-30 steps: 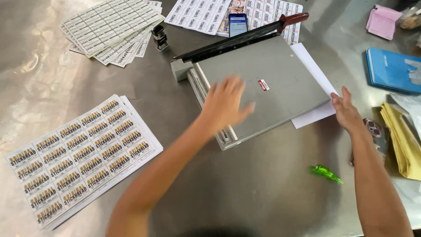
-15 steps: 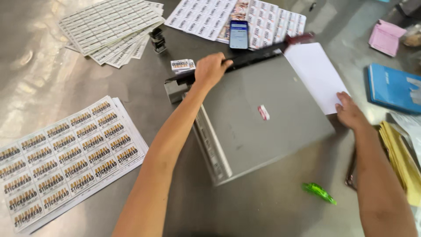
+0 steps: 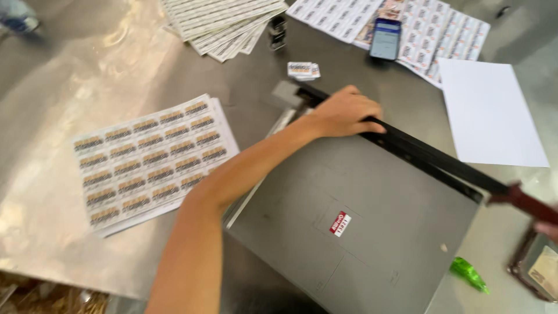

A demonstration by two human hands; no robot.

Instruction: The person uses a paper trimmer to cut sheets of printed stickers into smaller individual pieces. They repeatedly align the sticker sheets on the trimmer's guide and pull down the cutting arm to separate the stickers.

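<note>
Left hand (image 3: pixel 347 111) lies on the black blade arm (image 3: pixel 418 152) of the grey paper cutter (image 3: pixel 354 227), fingers (image 3: pixel 372 119) curled loosely over the bar, close together, near the hinge at 11 o'clock of the board. Right hand (image 3: pixel 547 228) barely shows at the frame's 3 o'clock edge by the reddish handle (image 3: pixel 523 202); cannot tell its fingers. Cutter sits mid-counter (image 3: pixel 52 116). Since half a second ago the white sheet (image 3: pixel 491 113) lies off the board at 1 o'clock, and the right hand has left it.

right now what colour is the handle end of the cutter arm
Dark red, on the black cutter arm; the handle end shows at the right edge of the head view.
</note>
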